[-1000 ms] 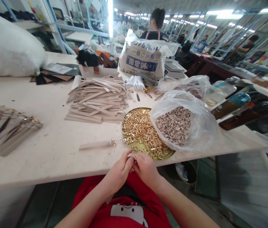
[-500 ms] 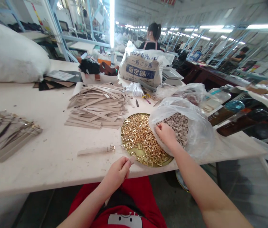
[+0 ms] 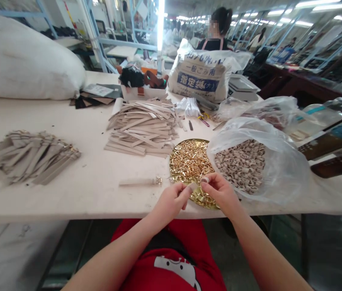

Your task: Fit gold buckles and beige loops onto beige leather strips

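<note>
Over the near rim of a round gold metal tray (image 3: 173, 171), I held my 2 hands close together, just apart from each other. My left hand (image 3: 169, 201) was curled closed around a narrow beige leather strap (image 3: 191, 186), its end poking out past my thumb toward my right hand. My right hand (image 3: 219, 192) was nearly closed, pinching 1 small beige leather loop (image 3: 204, 179) between thumb and forefinger. The loop sat just beside the strap's tip, and I could not tell whether they touched. Below my hands, small gold rectangular buckles (image 3: 191, 161) lay heaped on the tray. Just right of them sat a clear plastic bag (image 3: 283, 169) full of beige leather loops (image 3: 240, 165). To the left, on the white work table (image 3: 68, 198), lay 1 beige strap with a gold buckle (image 3: 140, 182). Beyond it were a loose pile of pale strips (image 3: 142, 129) and a second bundle of strips (image 3: 28, 155) with gold buckles at their ends. Further off, a co-worker (image 3: 213, 30) stood behind a white woven sack (image 3: 199, 72) printed with blue and black lettering.
</note>
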`<state>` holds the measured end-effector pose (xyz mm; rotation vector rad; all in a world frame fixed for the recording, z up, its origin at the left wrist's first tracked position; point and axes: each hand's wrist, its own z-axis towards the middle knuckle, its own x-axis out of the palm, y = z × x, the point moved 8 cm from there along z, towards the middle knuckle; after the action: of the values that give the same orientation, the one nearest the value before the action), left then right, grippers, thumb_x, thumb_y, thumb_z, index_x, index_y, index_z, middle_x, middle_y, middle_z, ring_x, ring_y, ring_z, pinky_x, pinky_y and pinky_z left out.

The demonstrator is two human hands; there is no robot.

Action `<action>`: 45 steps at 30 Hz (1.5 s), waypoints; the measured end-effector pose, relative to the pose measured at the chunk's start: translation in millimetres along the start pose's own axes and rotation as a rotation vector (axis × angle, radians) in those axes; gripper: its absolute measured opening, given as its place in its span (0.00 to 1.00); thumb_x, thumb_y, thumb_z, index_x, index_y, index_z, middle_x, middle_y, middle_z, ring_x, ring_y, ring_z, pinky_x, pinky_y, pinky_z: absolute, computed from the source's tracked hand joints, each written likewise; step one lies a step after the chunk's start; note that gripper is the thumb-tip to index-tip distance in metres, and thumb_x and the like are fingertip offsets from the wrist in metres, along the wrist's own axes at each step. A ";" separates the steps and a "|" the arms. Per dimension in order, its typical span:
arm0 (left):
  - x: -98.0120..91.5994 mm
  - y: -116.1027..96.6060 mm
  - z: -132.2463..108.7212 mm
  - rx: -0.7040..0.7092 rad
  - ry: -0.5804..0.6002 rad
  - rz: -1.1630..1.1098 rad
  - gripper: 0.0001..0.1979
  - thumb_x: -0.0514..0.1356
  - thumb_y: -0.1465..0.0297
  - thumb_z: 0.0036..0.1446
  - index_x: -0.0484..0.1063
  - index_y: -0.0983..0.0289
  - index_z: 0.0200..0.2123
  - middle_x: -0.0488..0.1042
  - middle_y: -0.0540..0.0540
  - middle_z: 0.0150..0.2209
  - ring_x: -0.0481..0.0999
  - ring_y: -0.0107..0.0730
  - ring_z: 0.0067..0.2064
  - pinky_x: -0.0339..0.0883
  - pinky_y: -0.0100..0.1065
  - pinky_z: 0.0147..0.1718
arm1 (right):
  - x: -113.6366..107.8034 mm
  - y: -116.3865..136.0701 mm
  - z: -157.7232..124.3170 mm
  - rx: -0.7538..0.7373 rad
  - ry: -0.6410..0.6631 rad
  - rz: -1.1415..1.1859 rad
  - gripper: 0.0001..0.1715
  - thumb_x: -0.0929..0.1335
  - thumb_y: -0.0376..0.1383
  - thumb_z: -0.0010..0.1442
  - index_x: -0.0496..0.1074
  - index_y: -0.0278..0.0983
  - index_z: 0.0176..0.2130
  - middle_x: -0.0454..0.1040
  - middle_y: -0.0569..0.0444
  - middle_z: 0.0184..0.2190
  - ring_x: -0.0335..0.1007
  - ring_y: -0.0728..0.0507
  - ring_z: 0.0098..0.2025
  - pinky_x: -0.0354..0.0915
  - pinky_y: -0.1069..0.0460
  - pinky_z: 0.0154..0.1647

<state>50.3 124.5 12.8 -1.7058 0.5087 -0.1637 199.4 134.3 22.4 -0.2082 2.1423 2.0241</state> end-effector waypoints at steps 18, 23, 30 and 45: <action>-10.4 20.2 -14.2 -0.018 0.034 0.209 0.14 0.49 0.62 0.55 0.64 0.64 0.24 0.63 0.46 0.16 0.61 0.25 0.21 0.51 0.27 0.21 | 47.9 -30.4 -26.8 0.220 0.098 0.280 0.15 0.71 0.43 0.47 0.66 0.37 0.32 0.68 0.58 0.25 0.64 0.49 0.27 0.62 0.52 0.32; -10.5 30.8 -17.6 -0.068 0.062 0.158 0.14 0.48 0.61 0.55 0.64 0.64 0.25 0.62 0.45 0.16 0.61 0.24 0.20 0.52 0.27 0.21 | 55.4 -33.9 -29.7 0.235 0.197 0.271 0.17 0.69 0.41 0.49 0.68 0.38 0.39 0.69 0.58 0.25 0.64 0.50 0.28 0.62 0.53 0.33; -11.2 33.8 -18.5 -0.079 0.041 0.116 0.15 0.49 0.60 0.54 0.65 0.65 0.25 0.63 0.45 0.16 0.61 0.23 0.19 0.52 0.26 0.20 | 56.1 -33.8 -31.3 0.199 0.174 0.273 0.11 0.69 0.42 0.51 0.70 0.38 0.34 0.72 0.55 0.36 0.65 0.50 0.31 0.62 0.52 0.38; -10.6 43.4 -20.0 -0.088 0.004 0.235 0.14 0.49 0.61 0.54 0.65 0.64 0.25 0.63 0.47 0.18 0.62 0.24 0.22 0.50 0.26 0.21 | 56.7 -43.1 -31.5 0.173 0.153 0.138 0.16 0.68 0.44 0.51 0.71 0.38 0.38 0.71 0.56 0.28 0.64 0.49 0.28 0.63 0.52 0.31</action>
<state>22.7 105.8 -23.1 -1.7164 0.7232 0.0250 152.9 101.8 -30.9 -0.2014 2.4754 1.9353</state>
